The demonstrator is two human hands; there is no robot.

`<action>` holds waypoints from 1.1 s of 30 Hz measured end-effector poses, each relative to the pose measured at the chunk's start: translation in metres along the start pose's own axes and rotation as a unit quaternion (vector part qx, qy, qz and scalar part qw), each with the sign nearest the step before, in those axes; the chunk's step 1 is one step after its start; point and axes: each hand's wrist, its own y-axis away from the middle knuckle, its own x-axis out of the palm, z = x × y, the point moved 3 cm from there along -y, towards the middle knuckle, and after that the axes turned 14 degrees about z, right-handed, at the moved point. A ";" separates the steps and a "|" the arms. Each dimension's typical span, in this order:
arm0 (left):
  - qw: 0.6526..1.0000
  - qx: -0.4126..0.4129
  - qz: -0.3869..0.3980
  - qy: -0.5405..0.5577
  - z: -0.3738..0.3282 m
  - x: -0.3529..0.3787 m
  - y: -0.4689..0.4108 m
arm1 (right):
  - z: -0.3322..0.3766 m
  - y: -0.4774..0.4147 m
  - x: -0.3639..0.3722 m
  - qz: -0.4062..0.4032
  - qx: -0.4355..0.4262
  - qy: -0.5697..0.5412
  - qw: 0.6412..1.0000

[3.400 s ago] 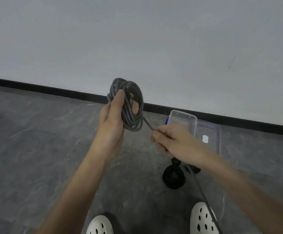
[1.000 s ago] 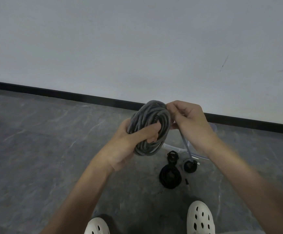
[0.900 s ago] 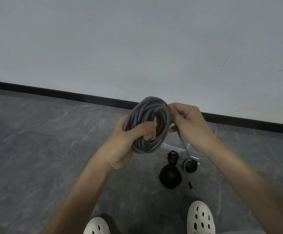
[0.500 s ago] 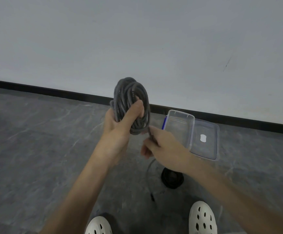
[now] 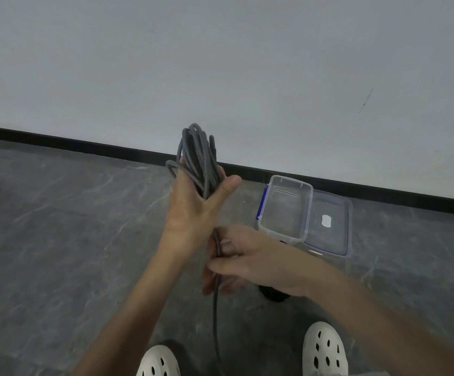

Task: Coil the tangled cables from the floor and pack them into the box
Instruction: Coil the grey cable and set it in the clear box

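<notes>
Seen from the head: grips the grey cable coil (image 5: 197,158) in the left hand (image 5: 193,210), thumb and fingers clamped round it, loops standing upright. Pinches the loose tail (image 5: 215,308) directly below in the right hand (image 5: 250,261), fingers curled on it. Needs probably winding upward. Stands open on the floor, right of both hands and nearer the right one: the box (image 5: 306,210).

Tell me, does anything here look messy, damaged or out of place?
Little. One loop sticks out sideways from the grey cable coil in the left hand, so the bundle looks uneven. The white wall bears a thin dark scratch. The clear box looks intact.
</notes>
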 end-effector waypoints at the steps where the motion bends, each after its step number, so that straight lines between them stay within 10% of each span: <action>1: 1.000 -0.005 0.007 -0.017 0.004 -0.002 -0.001 | 0.002 0.002 0.000 0.009 -0.003 -0.015 1.000; 7: 0.982 -0.075 0.111 -0.130 0.031 -0.006 -0.006 | 0.014 0.017 -0.012 0.001 -0.051 -0.032 0.998; 17: 0.961 -0.102 0.255 -0.038 0.023 0.012 0.006 | 0.013 0.021 -0.038 -0.059 -0.115 -0.417 0.900; 33: 0.923 -0.143 0.357 0.014 0.016 0.023 0.011 | 0.015 0.029 -0.063 -0.360 -0.132 -0.019 0.923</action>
